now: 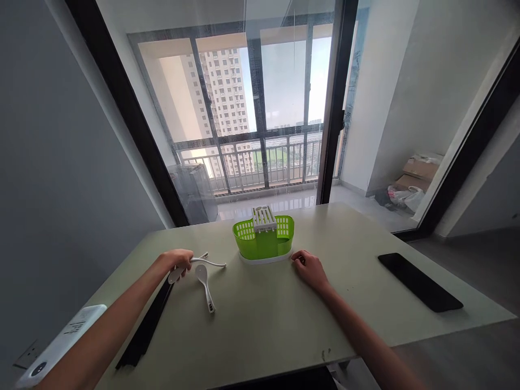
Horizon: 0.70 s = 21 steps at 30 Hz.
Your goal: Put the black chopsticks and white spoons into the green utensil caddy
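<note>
My left hand (181,261) is closed around a white spoon-like utensil (211,264) whose curved end points right. Beneath the same hand lies a rice paddle (174,275), its handle showing past my fingers; whether I grip it too is unclear. Another white rice paddle (202,274) lies on the table just to the right, its handle toward me. My right hand (311,269) rests on the table with its fingers curled, beside the white base of a green utensil caddy (265,246). The caddy stands upright with a white slotted piece (264,219) across its top.
Both forearms reach over the pale table (268,319). A long black strip (150,325) lies beside my left forearm, and a black flat panel (418,280) sits at the right. A white device (67,341) is at the left edge. Glass sliding doors (284,108) stand behind.
</note>
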Each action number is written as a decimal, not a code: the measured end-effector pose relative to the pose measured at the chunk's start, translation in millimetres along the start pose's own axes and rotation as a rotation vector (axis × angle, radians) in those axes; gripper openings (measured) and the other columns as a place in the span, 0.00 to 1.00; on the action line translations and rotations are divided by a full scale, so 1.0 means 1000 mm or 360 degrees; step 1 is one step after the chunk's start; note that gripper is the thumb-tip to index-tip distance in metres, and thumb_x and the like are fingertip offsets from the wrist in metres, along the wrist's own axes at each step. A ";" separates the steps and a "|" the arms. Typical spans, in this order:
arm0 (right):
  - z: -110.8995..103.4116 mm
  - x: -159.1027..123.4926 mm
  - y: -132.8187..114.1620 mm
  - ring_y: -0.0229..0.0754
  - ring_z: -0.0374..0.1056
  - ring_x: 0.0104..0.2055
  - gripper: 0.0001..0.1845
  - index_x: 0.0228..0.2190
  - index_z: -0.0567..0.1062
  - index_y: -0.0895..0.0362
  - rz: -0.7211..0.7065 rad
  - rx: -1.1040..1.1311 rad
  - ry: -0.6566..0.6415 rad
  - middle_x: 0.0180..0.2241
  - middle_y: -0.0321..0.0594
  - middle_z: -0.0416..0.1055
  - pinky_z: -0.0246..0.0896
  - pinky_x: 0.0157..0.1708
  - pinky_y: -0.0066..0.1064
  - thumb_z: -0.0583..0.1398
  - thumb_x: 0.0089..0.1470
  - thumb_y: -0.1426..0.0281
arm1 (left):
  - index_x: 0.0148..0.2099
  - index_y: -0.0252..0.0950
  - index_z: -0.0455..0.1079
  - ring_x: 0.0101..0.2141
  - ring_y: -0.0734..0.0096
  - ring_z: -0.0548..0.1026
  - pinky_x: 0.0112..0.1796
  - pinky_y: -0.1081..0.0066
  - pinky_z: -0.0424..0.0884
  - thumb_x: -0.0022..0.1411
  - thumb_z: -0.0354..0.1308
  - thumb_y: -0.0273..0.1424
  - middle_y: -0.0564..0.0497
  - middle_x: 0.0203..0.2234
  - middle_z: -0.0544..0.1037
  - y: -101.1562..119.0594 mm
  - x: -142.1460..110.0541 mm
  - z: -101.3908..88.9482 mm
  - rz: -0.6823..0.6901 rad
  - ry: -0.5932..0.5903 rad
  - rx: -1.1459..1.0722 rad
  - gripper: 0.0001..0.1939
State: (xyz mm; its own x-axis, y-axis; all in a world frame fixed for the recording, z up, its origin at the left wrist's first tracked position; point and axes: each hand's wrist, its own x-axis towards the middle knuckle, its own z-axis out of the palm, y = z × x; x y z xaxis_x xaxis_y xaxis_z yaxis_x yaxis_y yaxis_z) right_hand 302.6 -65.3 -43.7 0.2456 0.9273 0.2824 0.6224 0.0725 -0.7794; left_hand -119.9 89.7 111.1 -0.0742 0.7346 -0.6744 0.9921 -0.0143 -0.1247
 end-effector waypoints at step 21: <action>0.001 0.000 0.001 0.39 0.72 0.37 0.12 0.36 0.77 0.57 0.0025 0.0005 -0.0001 0.38 0.37 0.77 0.68 0.45 0.37 0.60 0.65 0.62 | 0.47 0.39 0.65 0.28 0.64 0.79 0.29 0.72 0.76 0.61 0.49 0.55 0.51 0.31 0.77 -0.023 -0.094 0.003 0.0783 -0.0031 -0.0229 0.25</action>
State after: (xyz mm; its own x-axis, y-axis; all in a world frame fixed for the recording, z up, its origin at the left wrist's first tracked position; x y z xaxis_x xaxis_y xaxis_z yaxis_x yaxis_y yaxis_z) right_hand 302.7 -64.8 -45.2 0.2549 0.9286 0.2695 0.6160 0.0589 -0.7855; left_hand -136.3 18.4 175.4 0.4044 0.6516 -0.6418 0.9139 -0.2604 0.3115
